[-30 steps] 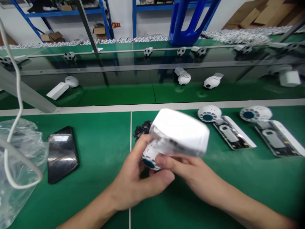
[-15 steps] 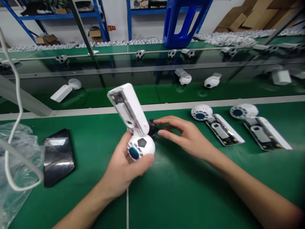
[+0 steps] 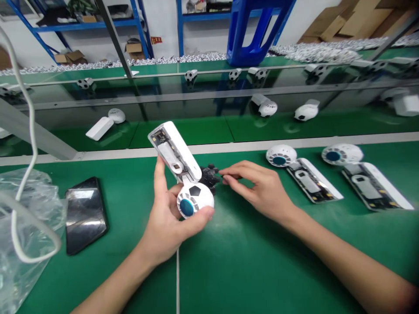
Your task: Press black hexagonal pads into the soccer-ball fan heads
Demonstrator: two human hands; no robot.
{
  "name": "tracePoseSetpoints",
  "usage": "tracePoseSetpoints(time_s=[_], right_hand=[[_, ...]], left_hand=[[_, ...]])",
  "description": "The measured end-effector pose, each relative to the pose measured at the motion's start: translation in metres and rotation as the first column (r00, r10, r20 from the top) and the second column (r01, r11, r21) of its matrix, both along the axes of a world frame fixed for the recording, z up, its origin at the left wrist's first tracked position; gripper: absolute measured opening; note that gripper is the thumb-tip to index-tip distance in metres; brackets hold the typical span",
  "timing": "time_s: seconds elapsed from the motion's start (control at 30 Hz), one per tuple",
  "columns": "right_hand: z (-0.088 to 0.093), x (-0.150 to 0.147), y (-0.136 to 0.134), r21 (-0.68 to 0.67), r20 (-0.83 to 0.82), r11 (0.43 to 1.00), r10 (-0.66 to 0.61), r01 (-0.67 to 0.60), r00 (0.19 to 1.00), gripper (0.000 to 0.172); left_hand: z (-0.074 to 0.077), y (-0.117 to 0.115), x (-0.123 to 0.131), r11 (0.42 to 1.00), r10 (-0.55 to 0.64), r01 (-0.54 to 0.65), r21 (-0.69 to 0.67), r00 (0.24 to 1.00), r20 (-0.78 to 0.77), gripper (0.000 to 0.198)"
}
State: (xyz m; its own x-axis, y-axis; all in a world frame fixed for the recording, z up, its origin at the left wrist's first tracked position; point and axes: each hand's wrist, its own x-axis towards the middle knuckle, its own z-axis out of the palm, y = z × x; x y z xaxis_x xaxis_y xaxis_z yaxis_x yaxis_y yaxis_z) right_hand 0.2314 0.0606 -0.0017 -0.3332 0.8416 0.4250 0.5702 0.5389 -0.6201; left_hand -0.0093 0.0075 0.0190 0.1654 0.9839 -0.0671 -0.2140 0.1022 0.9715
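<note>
My left hand [image 3: 170,218] is closed around the ball end of a white football-patterned device [image 3: 206,198], which has a blue disc and a dark pentagon on its shell. The device's long arm [image 3: 178,152] tilts up to the left, its circuit board exposed. Just behind the ball lies a small heap of black pieces [image 3: 209,174], partly hidden by the device. At the heap's right edge my right hand [image 3: 258,187] has thumb and forefinger pinched together on what looks like a small black piece [image 3: 223,176].
Two similar devices with bare boards, one nearer [image 3: 281,156] and one farther right [image 3: 342,155], lie on the green bench. A black slab [image 3: 87,216], plastic bag [image 3: 29,244] and white cable [image 3: 31,152] are left. More devices [image 3: 101,126] sit on the green conveyor behind.
My right thumb and forefinger have closed together at the black heap. The device in my left hand has tilted slightly and its arm has lowered, showing more of the heap.
</note>
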Motion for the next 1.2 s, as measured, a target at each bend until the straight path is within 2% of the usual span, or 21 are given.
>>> tracePoseSetpoints(time_s=[0.1,0.17,0.23,0.27,0.37,0.4,0.43,0.53,0.63,0.7,0.8,0.87,0.93,1.03,1.13,1.2], right_hand=[[0.019,-0.004,-0.017,0.102,-0.077,0.994,-0.025,0.033,0.997,0.025],[0.029,-0.002,-0.032,0.206,-0.051,0.978,0.003,0.008,0.999,0.031],[0.036,0.001,-0.051,0.231,-0.018,0.973,0.029,-0.024,0.999,0.029],[0.038,0.003,-0.061,0.205,-0.018,0.978,0.034,-0.029,0.999,0.027],[0.041,0.009,-0.083,0.114,-0.046,0.993,0.033,-0.028,0.998,0.028],[0.042,0.009,-0.087,0.097,-0.047,0.994,0.048,-0.043,0.998,0.028],[0.043,0.010,-0.088,0.087,-0.052,0.994,0.064,-0.060,0.997,0.028],[0.047,0.004,-0.083,0.070,-0.095,0.994,0.092,-0.086,0.991,0.027],[0.048,-0.008,-0.074,0.014,-0.210,0.996,0.086,-0.085,0.974,0.020],[0.047,-0.016,-0.069,-0.035,-0.291,0.992,0.107,-0.122,0.951,0.022],[0.045,-0.028,-0.066,-0.157,-0.390,0.971,0.105,-0.179,0.915,0.025],[0.043,-0.033,-0.066,-0.301,-0.481,0.936,0.016,-0.182,0.876,0.017],[0.042,-0.037,-0.068,-0.449,-0.562,0.872,-0.104,-0.197,0.821,0.014],[0.038,-0.040,-0.068,-0.568,-0.625,0.787,-0.220,-0.242,0.749,0.027],[0.032,-0.042,-0.067,-0.575,-0.680,0.765,-0.251,-0.289,0.689,0.044],[0.029,-0.043,-0.066,-0.605,-0.707,0.700,-0.254,-0.379,0.661,0.060]], left_hand=[[-0.003,-0.001,0.001,0.998,-0.021,0.021,0.066,1.000,0.006,0.145],[-0.006,-0.003,-0.001,0.991,-0.071,0.070,0.115,0.997,0.003,0.147],[-0.009,-0.004,-0.005,0.979,-0.147,0.146,0.143,0.989,-0.002,0.139],[-0.009,-0.004,-0.006,0.971,-0.193,0.192,0.144,0.981,-0.001,0.125],[-0.009,-0.004,-0.009,0.944,-0.310,0.299,0.142,0.949,0.063,0.051],[-0.008,-0.004,-0.009,0.936,-0.335,0.319,0.149,0.937,0.100,0.034],[-0.007,-0.004,-0.009,0.932,-0.350,0.328,0.156,0.927,0.137,0.024],[-0.008,-0.003,-0.009,0.925,-0.355,0.324,0.201,0.924,0.145,0.027],[-0.010,-0.001,-0.011,0.899,-0.270,0.280,0.336,0.960,-0.078,0.030],[-0.011,0.001,-0.012,0.873,-0.216,0.283,0.397,0.955,-0.205,0.031],[-0.011,0.001,-0.012,0.864,-0.206,0.294,0.408,0.947,-0.247,0.035],[-0.011,-0.001,-0.011,0.868,-0.195,0.293,0.401,0.944,-0.268,0.038],[-0.012,-0.002,-0.010,0.861,-0.198,0.313,0.401,0.932,-0.304,0.039],[-0.015,-0.002,-0.009,0.831,-0.188,0.335,0.444,0.921,-0.343,0.038],[-0.018,-0.001,-0.008,0.822,-0.152,0.312,0.476,0.927,-0.343,0.038],[-0.019,-0.003,-0.007,0.828,-0.133,0.294,0.478,0.931,-0.341,0.039]])
